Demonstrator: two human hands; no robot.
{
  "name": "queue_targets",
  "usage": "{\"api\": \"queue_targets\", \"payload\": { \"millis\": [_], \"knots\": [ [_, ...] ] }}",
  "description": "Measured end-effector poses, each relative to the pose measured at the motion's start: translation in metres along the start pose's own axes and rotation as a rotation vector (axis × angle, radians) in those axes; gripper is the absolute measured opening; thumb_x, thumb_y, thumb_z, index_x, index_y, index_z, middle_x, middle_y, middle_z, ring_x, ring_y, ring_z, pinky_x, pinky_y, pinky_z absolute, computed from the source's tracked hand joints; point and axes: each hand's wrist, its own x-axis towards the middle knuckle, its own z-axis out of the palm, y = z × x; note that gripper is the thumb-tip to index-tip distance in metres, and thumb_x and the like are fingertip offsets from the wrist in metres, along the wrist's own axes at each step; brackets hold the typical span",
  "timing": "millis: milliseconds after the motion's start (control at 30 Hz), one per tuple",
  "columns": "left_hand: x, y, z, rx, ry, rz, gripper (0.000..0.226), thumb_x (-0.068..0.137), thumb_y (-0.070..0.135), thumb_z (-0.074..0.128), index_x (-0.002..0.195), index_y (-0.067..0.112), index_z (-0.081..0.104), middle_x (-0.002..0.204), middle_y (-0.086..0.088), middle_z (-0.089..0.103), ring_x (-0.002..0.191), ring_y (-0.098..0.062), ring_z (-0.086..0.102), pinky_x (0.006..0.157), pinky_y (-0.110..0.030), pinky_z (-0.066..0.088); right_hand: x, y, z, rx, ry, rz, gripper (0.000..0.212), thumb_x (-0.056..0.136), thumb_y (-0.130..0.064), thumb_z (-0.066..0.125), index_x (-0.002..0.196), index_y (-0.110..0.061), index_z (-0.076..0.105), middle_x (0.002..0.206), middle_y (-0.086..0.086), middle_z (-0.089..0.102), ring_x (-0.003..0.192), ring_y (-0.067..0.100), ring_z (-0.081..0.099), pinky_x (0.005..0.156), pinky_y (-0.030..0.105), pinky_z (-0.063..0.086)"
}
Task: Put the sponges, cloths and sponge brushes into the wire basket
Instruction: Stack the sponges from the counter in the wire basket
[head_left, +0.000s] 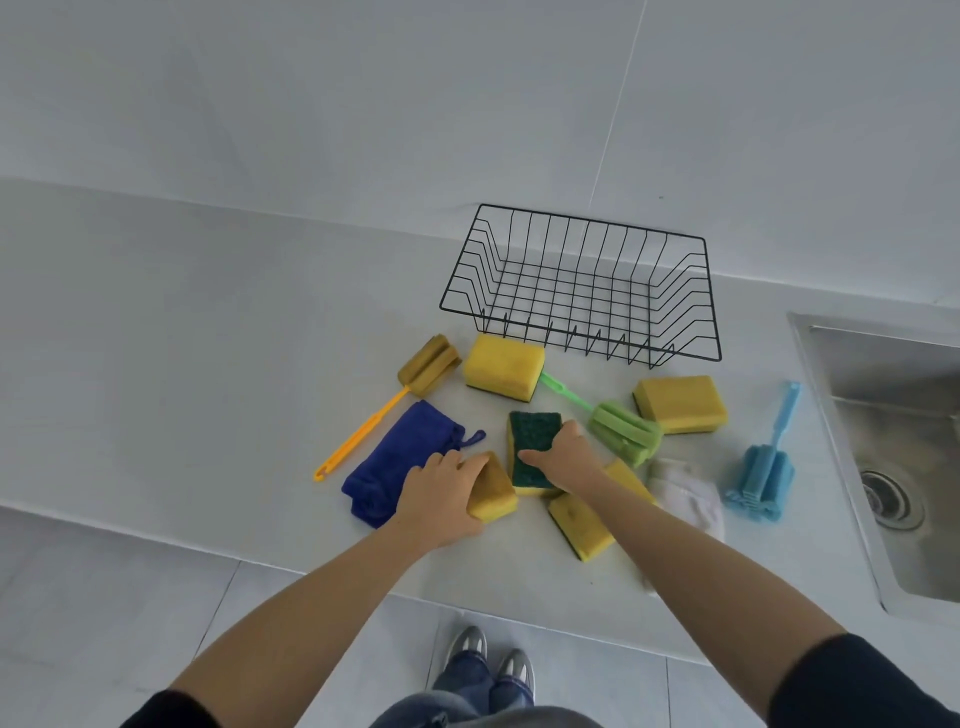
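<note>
On the counter (208, 364), left hand (441, 499) around a yellow sponge (497, 501), right hand (563, 457) around a green-topped sponge (532, 436).

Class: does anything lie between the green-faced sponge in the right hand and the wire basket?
Yes: a yellow sponge by the near wall of the wire basket, and the handle of the green brush beside it. Both lie low on the counter; the basket's top is open.

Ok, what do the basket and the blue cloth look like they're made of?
The wire basket looks like thin metal wire with a black coating, an open grid. The blue cloth seems soft plush fabric, maybe microfibre: it lies folded and rumpled, matte.
</note>
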Motion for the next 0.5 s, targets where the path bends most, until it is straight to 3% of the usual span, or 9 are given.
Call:
{"api": "queue_targets", "payload": {
  "millis": [100, 200, 267, 400, 500],
  "knots": [
    [0.001, -0.002, -0.005, -0.058, -0.028, -0.014, 0.071, 0.076, 0.041, 0.064, 0.137, 0.028, 0.030, 0.130, -0.001, 0.048, 0.113, -0.021, 0.048, 0.085, -0.033, 0.045, 0.001, 0.001, -0.003, 0.088, -0.003, -0.006, 0.057, 0.078, -0.037, 0.069, 0.108, -0.007, 0.031, 0.098, 0.009, 0.049, 0.087, 0.024, 0.056, 0.069, 0.036, 0.051],
    [0.002, -0.005, -0.012, -0.176, -0.070, -0.026, 0.072, 0.076, 0.038, 0.065, 0.138, 0.028, 0.031, 0.130, 0.001, 0.050, 0.111, -0.018, 0.050, 0.087, -0.031, 0.048, 0.000, 0.002, -0.007, 0.189, -0.003, -0.011, 0.062, 0.076, -0.032, 0.072, 0.114, -0.006, 0.030, 0.106, 0.011, 0.051, 0.093, 0.026, 0.057, 0.075, 0.039, 0.053],
    [0.002, -0.009, -0.019, -0.298, -0.098, -0.025, 0.072, 0.076, 0.035, 0.065, 0.138, 0.026, 0.031, 0.129, 0.001, 0.051, 0.111, -0.016, 0.050, 0.087, -0.028, 0.048, 0.000, 0.001, -0.009, 0.258, 0.017, -0.016, 0.066, 0.073, -0.025, 0.075, 0.118, -0.005, 0.030, 0.115, 0.014, 0.049, 0.098, 0.026, 0.054, 0.070, 0.037, 0.050],
    [0.002, -0.016, -0.038, -0.606, -0.145, -0.038, 0.069, 0.079, 0.033, 0.067, 0.138, 0.023, 0.033, 0.133, 0.002, 0.046, 0.117, -0.013, 0.046, 0.093, -0.024, 0.041, -0.002, -0.004, -0.019, 0.470, 0.021, -0.001, 0.070, 0.071, -0.020, 0.078, 0.122, -0.006, 0.032, 0.118, 0.014, 0.051, 0.091, 0.023, 0.054, 0.058, 0.026, 0.044],
    [0.004, -0.021, -0.056, -1.022, -0.197, -0.122, 0.061, 0.080, 0.030, 0.067, 0.134, 0.024, 0.040, 0.122, 0.000, 0.055, 0.108, -0.015, 0.056, 0.091, -0.028, 0.048, -0.004, -0.009, -0.036, 0.645, 0.004, -0.011, 0.068, 0.071, -0.019, 0.077, 0.123, -0.009, 0.034, 0.103, 0.008, 0.055, 0.078, 0.016, 0.057, 0.054, 0.024, 0.042]
  ]
}}
